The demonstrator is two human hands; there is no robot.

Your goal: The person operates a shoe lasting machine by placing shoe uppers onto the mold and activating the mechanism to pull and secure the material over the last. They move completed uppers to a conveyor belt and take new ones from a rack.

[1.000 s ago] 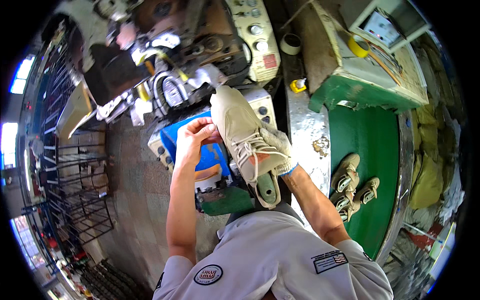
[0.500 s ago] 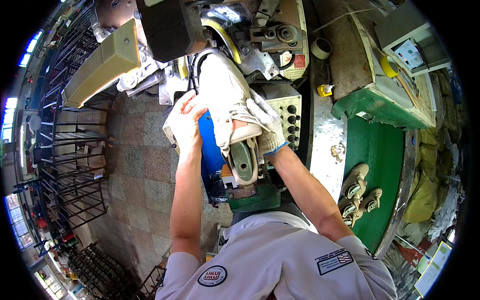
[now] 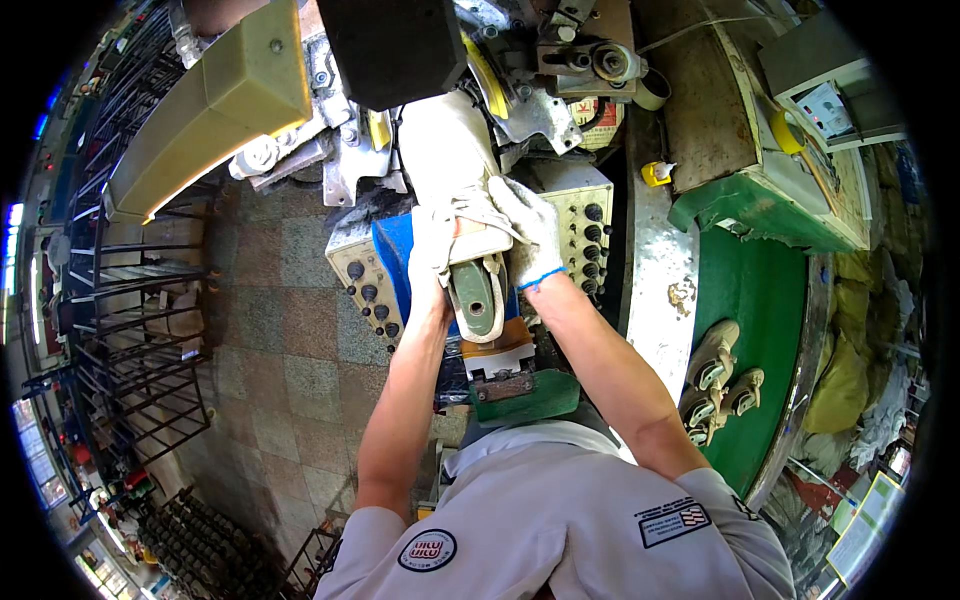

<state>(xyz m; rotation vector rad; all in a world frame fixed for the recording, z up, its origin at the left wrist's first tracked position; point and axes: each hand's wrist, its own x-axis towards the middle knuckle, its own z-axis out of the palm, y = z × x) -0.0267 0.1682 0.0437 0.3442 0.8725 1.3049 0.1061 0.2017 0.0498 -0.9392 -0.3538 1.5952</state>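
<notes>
Beige shoe held toe-first at a black block

We have the shoe straight ahead of us, heel toward our body, its front end running in between metal plates. The block hides the tip, so we cannot tell whether the two touch.

Our right grip, pale-gloved, curls round the right side of the shoe and is closed on it beside the laces. Our left grip lies against the opposite side; its fingers are hard to make out, and we cannot tell how far they close.

As for progress, we judge that the shoe is brought up to the plates but not yet let go. The laces are threaded and the shoe is filled: a green last sits in it, its holed end showing at the heel. Whether anything is finished at the toe, we cannot see.

To our right, the green counter carries several more beige shoes, lying close together. Farther up, an open grey box has a pale sheet inside, with a yellow tape roll just beside it.
</notes>
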